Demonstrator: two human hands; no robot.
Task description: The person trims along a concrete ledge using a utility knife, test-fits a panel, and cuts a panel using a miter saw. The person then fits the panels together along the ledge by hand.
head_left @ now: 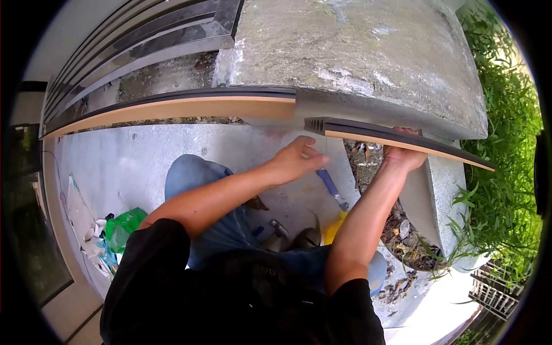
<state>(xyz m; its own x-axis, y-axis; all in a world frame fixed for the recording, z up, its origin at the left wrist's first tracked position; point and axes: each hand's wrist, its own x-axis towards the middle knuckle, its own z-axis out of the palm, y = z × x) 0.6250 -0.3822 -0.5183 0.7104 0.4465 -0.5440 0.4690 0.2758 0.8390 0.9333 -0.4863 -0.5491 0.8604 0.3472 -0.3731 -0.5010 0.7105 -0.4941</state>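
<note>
a right hand [405,157] grips a long, hollow-ended, dark-grey-and-tan plank [371,132], apparently a steadying step calling for firm support; the left hand [296,161], loosely curled, appears empty nearby.

2 two-tone planks [230,107] [368,132], 2 bare hands [294,162] [406,154], 1 blue-hdl. tool [328,182], 1 grn. plastic bag [125,227], 1 conc. block [356,52].

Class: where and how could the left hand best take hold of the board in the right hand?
Probably grip the board at its hollow end, from the near side: that end juts free near the empty left hand, while the right hand holds farther along.
</note>
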